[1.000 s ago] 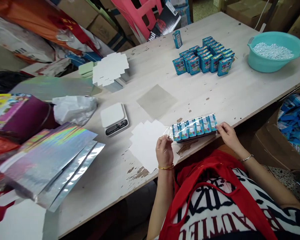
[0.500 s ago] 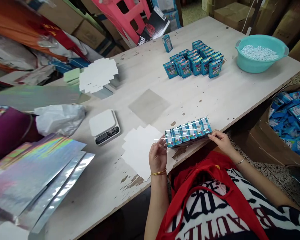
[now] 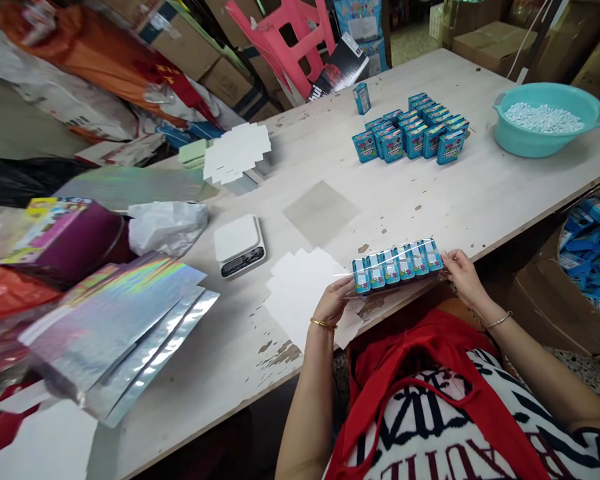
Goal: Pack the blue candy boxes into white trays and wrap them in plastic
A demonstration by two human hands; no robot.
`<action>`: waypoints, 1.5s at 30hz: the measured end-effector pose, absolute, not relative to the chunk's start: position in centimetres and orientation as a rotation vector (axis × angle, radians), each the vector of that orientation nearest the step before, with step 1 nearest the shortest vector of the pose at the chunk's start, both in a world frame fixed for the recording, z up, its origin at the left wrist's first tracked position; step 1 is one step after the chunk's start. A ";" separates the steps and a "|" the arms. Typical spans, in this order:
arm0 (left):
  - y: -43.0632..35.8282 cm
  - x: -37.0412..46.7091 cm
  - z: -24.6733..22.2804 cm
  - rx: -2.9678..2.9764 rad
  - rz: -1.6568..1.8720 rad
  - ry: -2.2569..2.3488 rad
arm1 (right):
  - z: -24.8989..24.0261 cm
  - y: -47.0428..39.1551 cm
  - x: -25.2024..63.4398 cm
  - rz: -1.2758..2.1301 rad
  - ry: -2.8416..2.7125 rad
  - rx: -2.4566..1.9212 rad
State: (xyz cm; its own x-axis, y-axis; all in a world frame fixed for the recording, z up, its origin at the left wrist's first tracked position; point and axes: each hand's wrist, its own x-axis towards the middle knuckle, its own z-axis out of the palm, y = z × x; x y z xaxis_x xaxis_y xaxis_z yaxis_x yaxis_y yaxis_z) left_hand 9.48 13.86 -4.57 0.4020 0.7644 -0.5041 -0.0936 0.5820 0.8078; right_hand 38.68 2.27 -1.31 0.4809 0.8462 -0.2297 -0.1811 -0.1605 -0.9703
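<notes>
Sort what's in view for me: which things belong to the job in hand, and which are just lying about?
Job in hand:
- Row of blue boxes in clear film, between both hands
- Matching boxes standing on the table, likely

Apparently lying about:
- Pink plastic frame
- Crumpled white bag
- Black printed box

- Left hand (image 3: 334,300): fingers together, slightly bent, directed toward the right hand (image 3: 463,273).
- Left wrist (image 3: 324,324): flexed inward.
- Left forearm (image 3: 311,387): extended forward from the body.
- Right hand: fingers curled, thumb side drawn in, directed toward the left hand.
- Right forearm (image 3: 533,357): angled inward across the front.
- Hands: apart, facing each other.
</notes>
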 end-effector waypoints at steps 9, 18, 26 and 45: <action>13.9 10.0 -5.0 0.793 0.647 1.029 | -1.2 2.7 38.4 0.786 -0.859 -1.571; 13.9 10.1 -5.4 0.781 0.667 1.056 | -2.1 1.4 38.0 0.798 -0.806 -1.517; 14.2 10.2 -5.0 0.780 0.652 1.091 | -3.5 0.0 38.3 0.736 -1.015 -1.486; 13.7 12.7 -4.9 0.805 0.693 1.032 | -3.4 1.8 43.0 0.999 -0.675 -1.345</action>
State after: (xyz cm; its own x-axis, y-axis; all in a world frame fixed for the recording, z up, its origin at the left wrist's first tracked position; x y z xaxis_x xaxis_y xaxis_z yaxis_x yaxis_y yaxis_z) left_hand 12.68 13.74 -4.94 0.3591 0.8106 -0.4626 -0.1214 0.5320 0.8380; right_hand 42.97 1.81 -3.44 0.4506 0.8809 -0.1447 -0.1950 -0.0611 -0.9789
